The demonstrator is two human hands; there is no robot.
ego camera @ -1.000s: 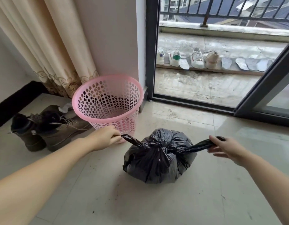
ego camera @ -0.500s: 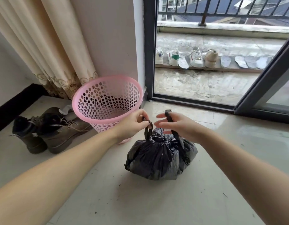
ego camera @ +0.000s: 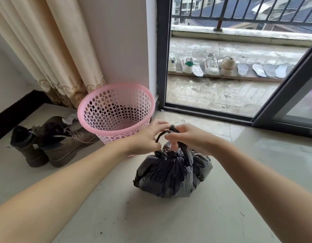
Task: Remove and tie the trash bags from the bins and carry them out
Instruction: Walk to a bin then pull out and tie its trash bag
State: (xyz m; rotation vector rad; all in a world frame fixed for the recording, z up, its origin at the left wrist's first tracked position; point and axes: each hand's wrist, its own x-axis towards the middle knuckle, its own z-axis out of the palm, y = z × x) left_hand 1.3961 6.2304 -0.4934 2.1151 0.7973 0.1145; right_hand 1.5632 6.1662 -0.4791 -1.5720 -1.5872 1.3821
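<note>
A full black trash bag (ego camera: 172,174) sits on the tiled floor just right of a pink perforated bin (ego camera: 115,113), which holds no bag. Above the bag's knotted top, my left hand (ego camera: 146,137) and my right hand (ego camera: 190,137) meet. Each pinches one of the bag's twisted ends, and the ends cross between my fingers. One finger of my right hand pokes down through the loop under the ends.
A pair of brown boots (ego camera: 46,141) stands left of the bin, under a beige curtain (ego camera: 52,50). A dark-framed sliding door (ego camera: 292,81) opens onto a wet balcony with several shoes (ego camera: 211,64) and insoles on a ledge.
A second ago my hands were wide apart, pulling the bag's ends taut. They have come together above the knot and now cross the ends over each other.
</note>
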